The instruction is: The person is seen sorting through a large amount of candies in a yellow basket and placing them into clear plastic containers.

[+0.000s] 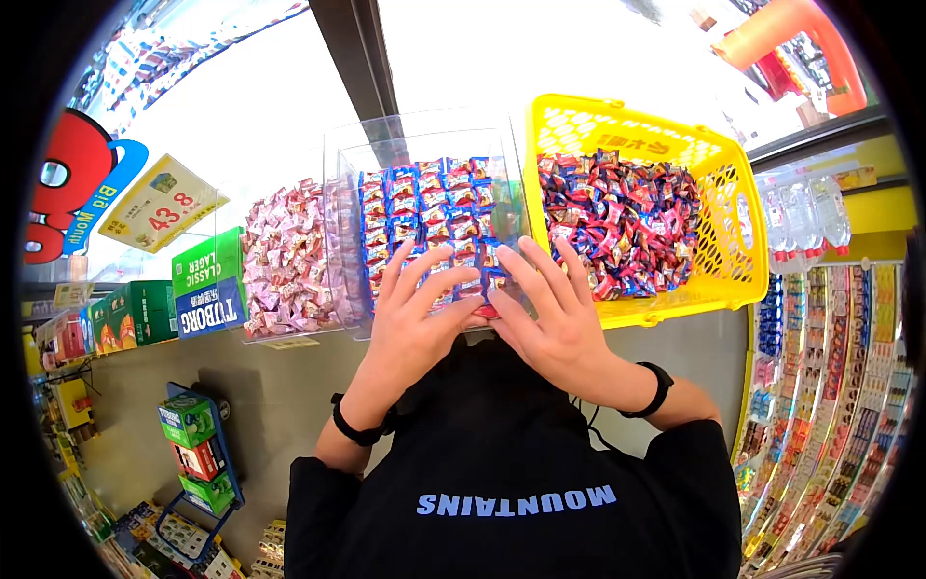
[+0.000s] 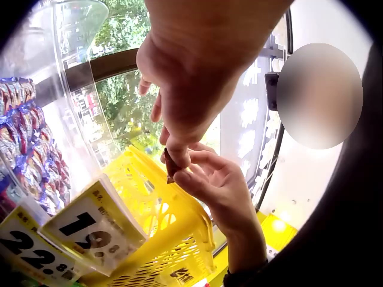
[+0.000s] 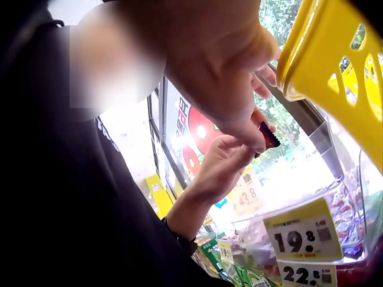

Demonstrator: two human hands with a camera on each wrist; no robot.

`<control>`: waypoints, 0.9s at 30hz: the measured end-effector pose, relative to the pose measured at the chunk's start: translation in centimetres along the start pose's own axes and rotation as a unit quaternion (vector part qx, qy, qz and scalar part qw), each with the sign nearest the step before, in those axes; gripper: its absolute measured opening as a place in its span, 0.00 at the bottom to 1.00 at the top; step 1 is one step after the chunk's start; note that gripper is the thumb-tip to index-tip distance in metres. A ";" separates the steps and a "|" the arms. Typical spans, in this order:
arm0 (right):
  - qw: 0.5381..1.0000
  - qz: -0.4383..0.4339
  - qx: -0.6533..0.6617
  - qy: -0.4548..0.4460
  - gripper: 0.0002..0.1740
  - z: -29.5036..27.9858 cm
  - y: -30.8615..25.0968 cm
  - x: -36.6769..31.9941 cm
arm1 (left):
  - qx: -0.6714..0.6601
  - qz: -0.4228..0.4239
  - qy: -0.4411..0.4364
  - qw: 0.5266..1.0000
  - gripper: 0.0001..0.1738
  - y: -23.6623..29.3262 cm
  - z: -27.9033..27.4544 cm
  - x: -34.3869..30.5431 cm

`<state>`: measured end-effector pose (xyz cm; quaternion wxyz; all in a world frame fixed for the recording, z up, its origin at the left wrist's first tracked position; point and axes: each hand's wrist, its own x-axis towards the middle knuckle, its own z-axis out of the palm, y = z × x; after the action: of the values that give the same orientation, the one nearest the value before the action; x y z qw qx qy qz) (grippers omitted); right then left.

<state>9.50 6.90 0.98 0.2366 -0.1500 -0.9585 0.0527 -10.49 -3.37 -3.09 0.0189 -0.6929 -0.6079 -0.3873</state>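
Observation:
My left hand (image 1: pixel 415 314) and right hand (image 1: pixel 553 314) meet over the front of a clear plastic bin (image 1: pixel 347 159). Between their thumbs and fingertips, both pinch one small wrapped candy (image 2: pixel 171 167), dark with a serrated end in the right wrist view (image 3: pixel 268 139). The head view mostly hides it behind the hands. The outer fingers of each hand are spread. Below them, blue and red wrapped candies (image 1: pixel 434 198) stand in neat rows in the bin.
Right of the bin stands a yellow basket (image 1: pixel 748 241) of loose candies (image 1: pixel 622 222). Pink-wrapped candies (image 1: pixel 289 261) fill the container to its left. Price cards (image 3: pixel 303 230) hang at the front. A cart with stacked boxes (image 1: pixel 198 454) stands on the floor behind.

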 end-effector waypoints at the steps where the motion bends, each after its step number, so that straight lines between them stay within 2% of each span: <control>1: 1.000 0.006 -0.023 -0.003 0.08 0.5 -0.5 -0.1 | 0.007 0.002 0.003 1.000 0.14 -0.3 0.0 -0.5; 7: 0.997 0.000 -0.072 -0.011 0.06 1.6 -1.5 0.7 | -0.006 -0.012 0.021 1.000 0.16 -1.9 -0.4 -1.7; 11: 0.997 -0.018 -0.080 -0.016 0.06 1.5 -0.7 1.2 | -0.016 -0.021 -0.017 1.000 0.16 -1.7 -0.8 -0.6; 15: 0.996 -0.024 -0.072 -0.036 0.06 1.2 -0.3 1.6 | 0.018 0.029 -0.057 0.998 0.15 -1.9 -0.6 0.4; 21: 0.998 -0.005 -0.064 -0.005 0.06 0.5 0.5 1.7 | 0.020 0.016 -0.068 0.997 0.09 -2.1 -0.8 2.0; 24: 0.996 0.033 -0.073 0.032 0.10 -0.7 1.7 1.4 | 0.059 0.010 -0.123 0.991 0.08 -3.0 0.0 1.8; 27: 0.994 0.066 -0.061 0.056 0.12 -1.1 3.6 0.4 | 0.092 0.003 -0.223 0.971 0.09 -4.1 1.7 1.2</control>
<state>10.64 10.47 1.51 0.2761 -0.2297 -0.9333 0.0006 -13.17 -0.50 -5.46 -0.0521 -0.7590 -0.6275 -0.1657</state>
